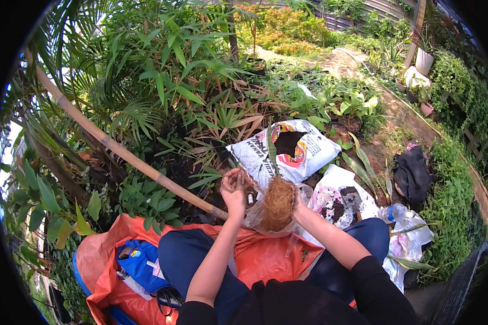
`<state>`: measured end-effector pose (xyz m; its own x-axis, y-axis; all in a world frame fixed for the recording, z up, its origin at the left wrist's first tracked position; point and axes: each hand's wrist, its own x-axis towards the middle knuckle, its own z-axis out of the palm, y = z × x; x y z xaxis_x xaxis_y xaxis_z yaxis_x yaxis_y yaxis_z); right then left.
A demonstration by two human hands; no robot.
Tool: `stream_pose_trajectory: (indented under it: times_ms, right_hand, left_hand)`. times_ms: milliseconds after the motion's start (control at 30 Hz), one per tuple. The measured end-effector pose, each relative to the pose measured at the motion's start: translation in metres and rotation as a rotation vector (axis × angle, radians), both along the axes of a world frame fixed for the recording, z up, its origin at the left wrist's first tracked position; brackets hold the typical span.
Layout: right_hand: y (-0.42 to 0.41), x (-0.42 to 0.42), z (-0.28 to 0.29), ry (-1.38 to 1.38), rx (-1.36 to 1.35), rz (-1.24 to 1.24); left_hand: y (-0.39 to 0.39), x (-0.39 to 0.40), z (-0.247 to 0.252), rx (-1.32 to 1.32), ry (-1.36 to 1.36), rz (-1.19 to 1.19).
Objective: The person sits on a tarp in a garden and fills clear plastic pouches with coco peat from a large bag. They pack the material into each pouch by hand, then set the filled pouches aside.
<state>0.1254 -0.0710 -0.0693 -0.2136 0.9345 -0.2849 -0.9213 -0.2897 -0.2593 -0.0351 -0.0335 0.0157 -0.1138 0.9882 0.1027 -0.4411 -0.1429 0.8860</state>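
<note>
In my right hand (297, 200) is a ball of brown coconut fibre (278, 203), gripped at its right side. A long green leaf (272, 152), like a snake plant's, stands up from the top of the ball. My left hand (234, 183) is raised just left of the ball, its soiled fingers curled, with what look like loose fibres at them; whether it pinches any is unclear. Clear plastic (254, 215) lies below and behind the ball. Beyond it rests a white printed bag of growing medium (248, 152), torn open over dark soil (289, 143).
An orange tarp (264, 260) spreads under my legs, with a blue bag (140, 264) at left. To the right are a trowel (351, 199) on a soiled white sheet, a plastic bottle (393, 212) and cut leaves (358, 168). A bamboo pole (118, 150) slants across the left.
</note>
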Motion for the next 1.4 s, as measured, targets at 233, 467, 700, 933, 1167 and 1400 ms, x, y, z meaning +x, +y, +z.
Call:
stream_pose_trajectory:
  times_ms: [233,467,700,933,1167,1400]
  right_hand:
    - [0.004,0.004,-0.013,-0.251,-0.210,-0.093]
    - [0.014,0.025,0.016,-0.533,-0.199,-0.085]
    - [0.016,0.040,0.066,-0.021,-0.011,-0.012]
    - [0.011,0.027,0.065,0.102,-0.100,-0.070]
    - [0.019,0.035,0.036,0.206,0.082,0.026]
    - [0.014,0.029,0.038,0.266,0.187,0.193]
  left_hand:
    - [0.007,-0.020,0.026,0.045,-0.041,0.051]
    - [0.016,-0.039,0.015,0.013,0.034,0.016]
    - [-0.009,-0.024,0.026,-0.049,0.234,-0.252]
    - [-0.037,0.005,0.027,0.270,0.406,-0.627]
    - [-0.046,0.016,0.035,0.652,1.026,-0.419]
    - [-0.047,0.020,0.043,0.465,0.996,-0.314]
